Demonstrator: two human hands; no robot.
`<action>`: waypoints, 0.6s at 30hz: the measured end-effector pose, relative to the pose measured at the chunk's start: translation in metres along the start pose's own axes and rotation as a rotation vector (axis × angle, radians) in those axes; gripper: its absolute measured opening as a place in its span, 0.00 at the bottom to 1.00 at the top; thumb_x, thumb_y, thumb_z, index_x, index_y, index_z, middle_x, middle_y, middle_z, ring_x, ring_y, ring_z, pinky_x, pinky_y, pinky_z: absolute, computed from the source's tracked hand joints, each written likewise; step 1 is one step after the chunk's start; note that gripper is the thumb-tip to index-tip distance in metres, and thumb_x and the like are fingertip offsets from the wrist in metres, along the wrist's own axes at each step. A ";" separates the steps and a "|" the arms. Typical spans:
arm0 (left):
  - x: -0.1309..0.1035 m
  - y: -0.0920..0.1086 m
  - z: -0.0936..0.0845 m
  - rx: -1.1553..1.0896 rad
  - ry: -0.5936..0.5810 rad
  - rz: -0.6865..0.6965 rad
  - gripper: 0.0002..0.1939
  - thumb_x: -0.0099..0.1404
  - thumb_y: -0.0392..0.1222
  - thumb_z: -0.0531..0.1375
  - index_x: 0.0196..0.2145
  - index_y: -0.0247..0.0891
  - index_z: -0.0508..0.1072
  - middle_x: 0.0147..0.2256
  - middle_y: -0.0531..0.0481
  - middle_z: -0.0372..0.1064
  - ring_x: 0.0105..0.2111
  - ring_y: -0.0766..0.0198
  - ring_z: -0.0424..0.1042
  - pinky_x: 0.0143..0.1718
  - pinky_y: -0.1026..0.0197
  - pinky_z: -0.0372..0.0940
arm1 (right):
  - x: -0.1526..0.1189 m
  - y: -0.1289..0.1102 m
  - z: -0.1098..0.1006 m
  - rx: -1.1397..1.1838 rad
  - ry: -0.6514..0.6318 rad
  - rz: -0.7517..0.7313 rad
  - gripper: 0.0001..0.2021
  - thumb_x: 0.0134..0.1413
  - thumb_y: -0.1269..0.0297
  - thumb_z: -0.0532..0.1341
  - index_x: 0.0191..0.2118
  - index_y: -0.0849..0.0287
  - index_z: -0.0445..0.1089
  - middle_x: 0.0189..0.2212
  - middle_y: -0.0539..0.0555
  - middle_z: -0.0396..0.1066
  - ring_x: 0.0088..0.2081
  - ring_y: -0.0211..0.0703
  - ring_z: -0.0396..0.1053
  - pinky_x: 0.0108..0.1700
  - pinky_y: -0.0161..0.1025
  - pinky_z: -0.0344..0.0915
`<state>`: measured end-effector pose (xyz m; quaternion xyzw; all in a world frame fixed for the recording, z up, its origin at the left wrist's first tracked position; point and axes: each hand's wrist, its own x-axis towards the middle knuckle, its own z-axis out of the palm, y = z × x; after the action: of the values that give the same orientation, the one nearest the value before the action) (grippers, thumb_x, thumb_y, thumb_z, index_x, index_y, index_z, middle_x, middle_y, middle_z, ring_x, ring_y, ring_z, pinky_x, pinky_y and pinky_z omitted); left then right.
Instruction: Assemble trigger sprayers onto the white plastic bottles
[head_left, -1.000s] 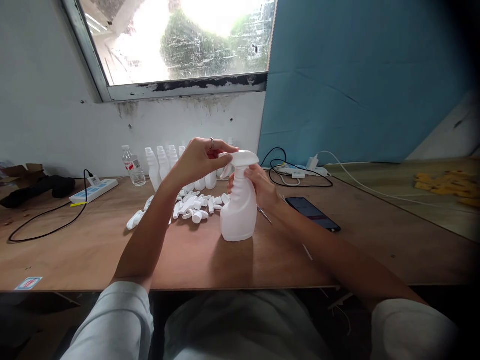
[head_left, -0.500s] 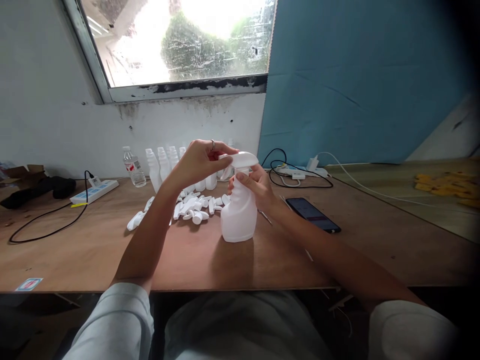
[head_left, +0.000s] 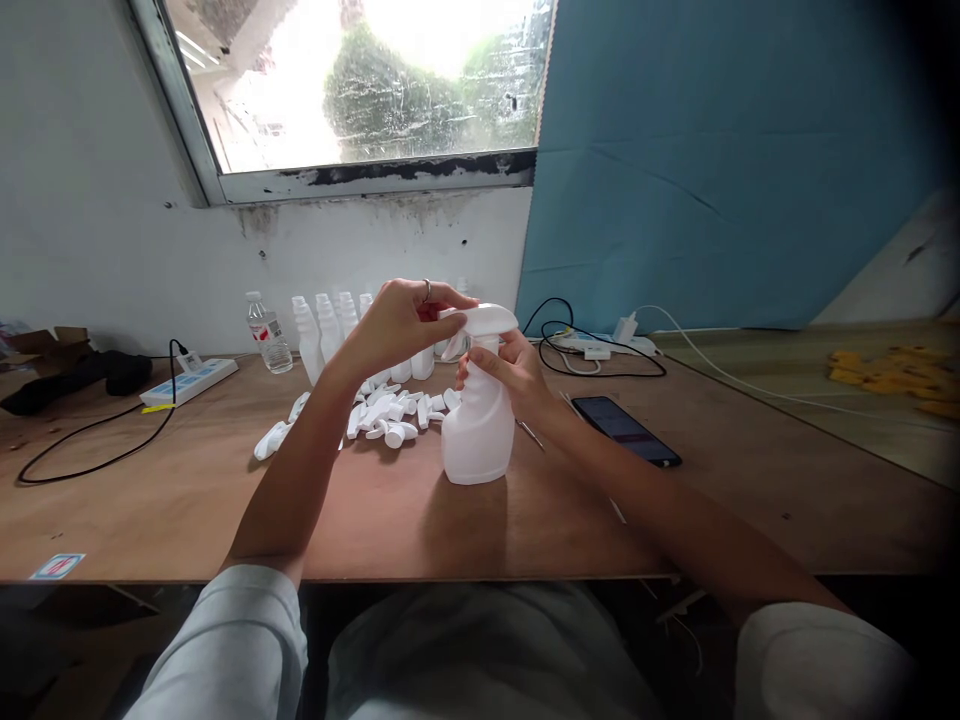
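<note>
A cardboard box (head_left: 45, 343) and a dark bundle (head_left: 82, 378) are lying at the far left edge of the wooden table (head_left: 187, 500). A white power strip (head_left: 189, 381) is sitting just beside them, its black cable (head_left: 97, 450) looping across the tabletop. A clear water bottle (head_left: 266, 333) is standing upright near the wall, and a row of white bottles (head_left: 326, 328) is standing next to it. A heap of white trigger heads (head_left: 375, 415) is lying in front of that row.

The left hand (head_left: 397, 320), wearing a ring, is reaching over from the left and pinching the rear end of the trigger head (head_left: 487, 320) with closed fingertips. That head is sitting on top of the white spray bottle (head_left: 478, 435), which is standing upright on the table at centre, just in front of the heap. The right hand (head_left: 514, 375) is wrapping around the bottle's neck from the right, fingers closed on it just beneath the head.

A thin metal tool (head_left: 529, 431) is lying just right of the bottle. A dark phone (head_left: 626, 428) is lying flat beyond the right forearm. Behind it, a second white power strip (head_left: 600, 343) with a charger (head_left: 624, 326) is resting near the blue panel (head_left: 735, 160), black and white cables trailing from it. Yellow pieces (head_left: 892, 378) are lying well apart at the far right.
</note>
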<state>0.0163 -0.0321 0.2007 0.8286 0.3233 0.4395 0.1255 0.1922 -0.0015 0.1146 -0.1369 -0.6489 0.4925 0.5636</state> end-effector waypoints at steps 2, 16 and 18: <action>0.000 0.000 0.000 0.006 0.002 -0.004 0.13 0.61 0.42 0.61 0.43 0.37 0.79 0.28 0.48 0.71 0.24 0.71 0.63 0.23 0.66 0.57 | 0.000 0.000 -0.001 0.017 -0.012 -0.003 0.23 0.49 0.56 0.68 0.48 0.54 0.60 0.27 0.48 0.70 0.25 0.40 0.70 0.28 0.39 0.69; 0.000 0.003 0.000 0.000 0.004 -0.011 0.13 0.60 0.42 0.61 0.41 0.36 0.79 0.29 0.47 0.72 0.26 0.69 0.65 0.24 0.65 0.59 | 0.001 -0.002 0.000 0.021 -0.009 -0.008 0.19 0.49 0.52 0.67 0.37 0.59 0.62 0.25 0.50 0.69 0.25 0.41 0.70 0.28 0.40 0.69; -0.001 0.003 0.000 0.003 0.004 -0.020 0.13 0.60 0.42 0.61 0.42 0.36 0.79 0.29 0.47 0.72 0.26 0.69 0.66 0.24 0.65 0.59 | 0.001 -0.002 0.002 0.012 0.001 -0.021 0.19 0.48 0.53 0.68 0.37 0.59 0.62 0.24 0.49 0.68 0.23 0.40 0.69 0.26 0.40 0.69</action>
<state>0.0174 -0.0348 0.2018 0.8247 0.3325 0.4392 0.1278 0.1915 -0.0030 0.1171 -0.1270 -0.6469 0.4904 0.5700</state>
